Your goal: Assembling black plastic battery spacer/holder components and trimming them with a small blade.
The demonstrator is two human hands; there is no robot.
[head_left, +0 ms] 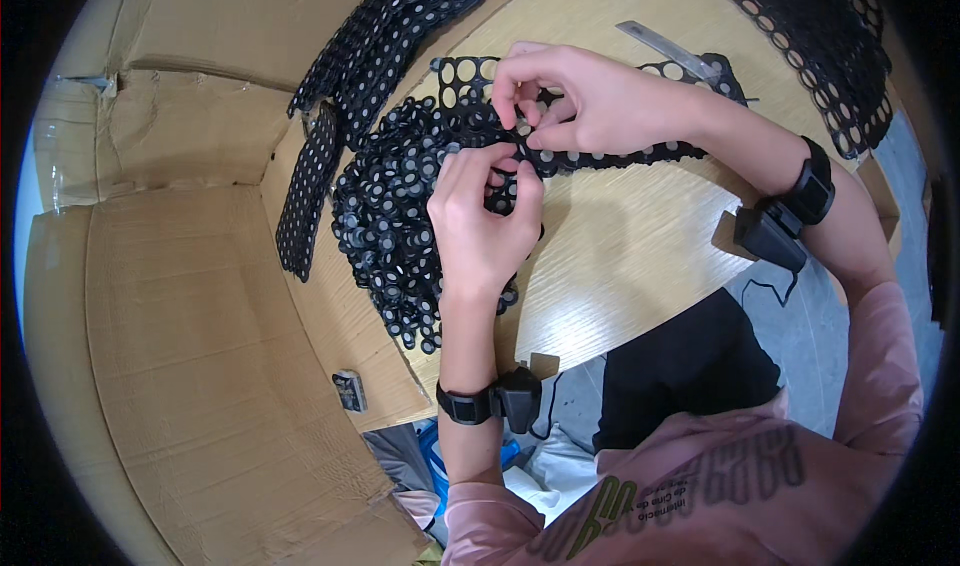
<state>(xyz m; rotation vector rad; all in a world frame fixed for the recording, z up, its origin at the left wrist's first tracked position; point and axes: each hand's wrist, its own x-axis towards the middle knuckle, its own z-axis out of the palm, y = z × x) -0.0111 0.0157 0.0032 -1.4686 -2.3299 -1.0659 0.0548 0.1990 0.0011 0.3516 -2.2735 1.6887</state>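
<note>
A black sheet with rows of round holes (460,72) lies on the table under both hands, and some of its holes hold light-centred discs. My right hand (590,101) is over the sheet, thumb and fingers bent together in a pinch at its near part. My left hand (482,221) is closed close by, with thumb and forefinger nearly meeting at the sheet's edge. What either hand's fingertips hold is too small to make out. Beside and under my left hand spreads a heap of small black discs with pale grey centres (385,231).
Stacked black sheets with pale dots (400,36) lie at the back left, with a narrower dotted strip (308,201) nearer. Black holed sheets (810,46) hang at the far right. A flat metal blade (665,48) lies behind my right hand. Cardboard walls (190,296) stand left.
</note>
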